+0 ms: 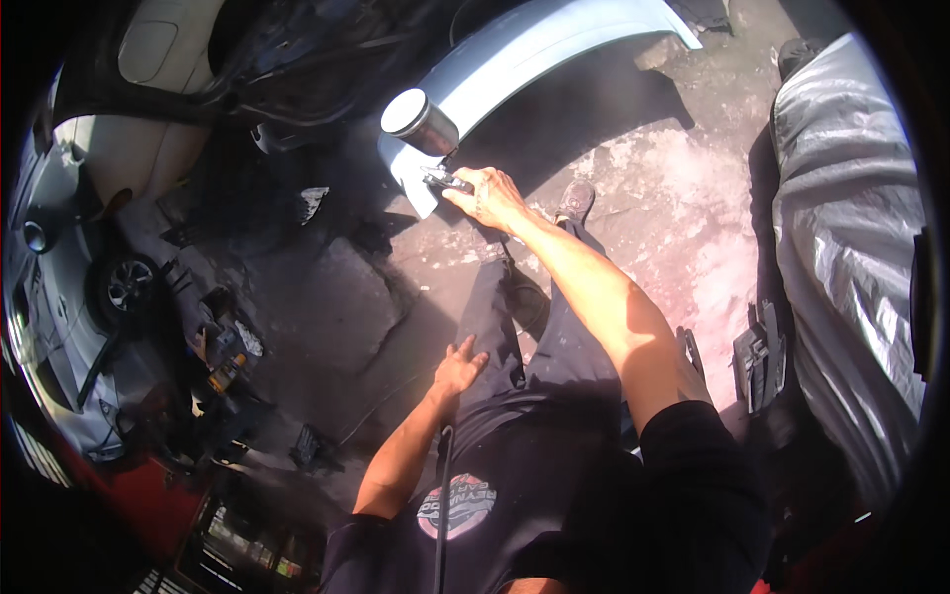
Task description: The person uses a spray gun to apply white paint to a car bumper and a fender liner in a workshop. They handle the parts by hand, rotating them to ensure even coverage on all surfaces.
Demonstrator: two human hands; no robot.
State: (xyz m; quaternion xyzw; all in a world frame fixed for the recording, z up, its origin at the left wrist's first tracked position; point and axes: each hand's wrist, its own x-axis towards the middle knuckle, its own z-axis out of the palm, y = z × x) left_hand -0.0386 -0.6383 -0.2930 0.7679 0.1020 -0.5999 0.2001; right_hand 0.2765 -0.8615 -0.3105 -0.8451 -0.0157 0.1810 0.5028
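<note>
Stained concrete workshop floor (673,188), sunlit. Right hand (492,198) far centre, fingers clamped on spray gun (427,134) beside pale car bumper panel (534,49). Left hand (457,368) near, fingers apart, empty.

The person wears a black short-sleeved shirt (554,495) with a round red-and-white emblem (455,505) on the chest, dark trousers (554,337), a dark shoe (575,201), and bare forearms.

Showing one spray gun (427,134) with one metal cup, one pale blue car body panel (534,49), two hands: right hand (487,196), left hand (457,368). One silver car (59,327), one covered vehicle (851,247), one shoe (575,201).
</note>
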